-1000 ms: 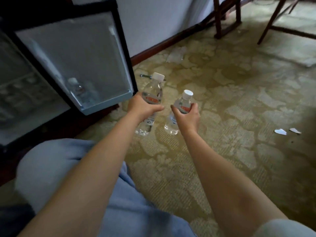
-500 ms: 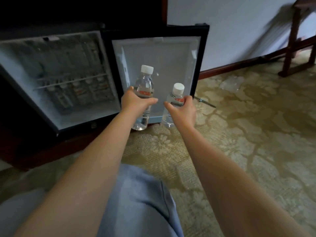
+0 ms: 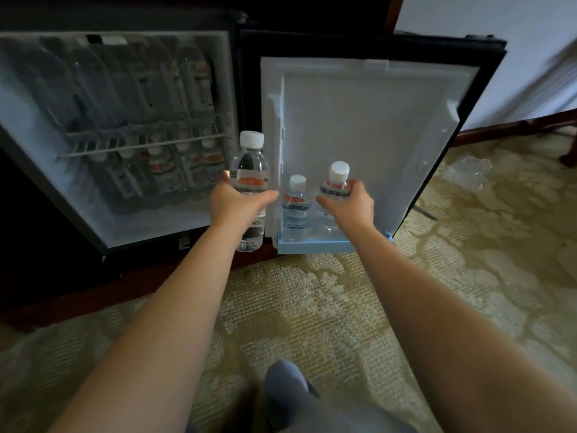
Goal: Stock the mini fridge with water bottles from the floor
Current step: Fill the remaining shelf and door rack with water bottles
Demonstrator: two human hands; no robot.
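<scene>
The mini fridge point(image 3: 162, 223) stands open, several water bottles point(image 3: 162, 173) lying and standing on its wire shelf and floor. Its door point(image 3: 374, 126) is swung out to the right. My left hand point(image 3: 234, 204) grips a clear water bottle with a white cap point(image 3: 249, 170), upright, in front of the gap between fridge body and door. My right hand point(image 3: 349, 204) grips a second water bottle point(image 3: 335, 182) over the door's blue bottom shelf point(image 3: 315, 245). A third bottle point(image 3: 295, 204) stands on that shelf, between my two hands.
Patterned beige carpet point(image 3: 312, 307) covers the floor. Crumpled clear plastic wrap point(image 3: 468, 170) lies right of the door, near the dark baseboard point(image 3: 499, 132) and a furniture leg. My knee in grey-blue cloth point(image 3: 287, 389) is at the bottom.
My view swung left from the floor to the fridge. Both hands carried their bottles up to it; the right bottle is now over the door shelf, beside the one standing there.
</scene>
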